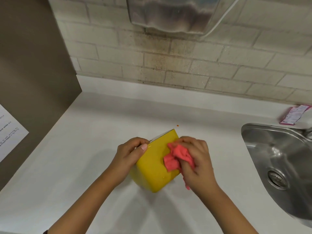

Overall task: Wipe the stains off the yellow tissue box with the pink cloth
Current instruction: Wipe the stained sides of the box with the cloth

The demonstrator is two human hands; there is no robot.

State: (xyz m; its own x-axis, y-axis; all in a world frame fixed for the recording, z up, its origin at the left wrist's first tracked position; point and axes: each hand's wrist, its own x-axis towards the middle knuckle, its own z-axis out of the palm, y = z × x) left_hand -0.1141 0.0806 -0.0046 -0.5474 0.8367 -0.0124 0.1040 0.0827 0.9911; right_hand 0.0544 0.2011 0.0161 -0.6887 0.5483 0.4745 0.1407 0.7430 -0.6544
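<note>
The yellow tissue box [154, 163] stands tilted on the white counter [87, 166], one corner pointing away from me. My left hand [130, 153] grips its upper left edge, thumb laid across the top. My right hand [196, 161] holds the crumpled pink cloth [175, 157] and presses it against the right part of the box's upward face. A strip of the cloth hangs down below my right palm. The far sides of the box are hidden.
A steel sink [280, 164] with a drain lies to the right. A pink wrapper [293, 114] rests on the counter by the wall. A small orange speck [177, 125] sits behind the box. A metal dispenser [170, 14] hangs on the brick wall. A brown partition [33, 73] bounds the left.
</note>
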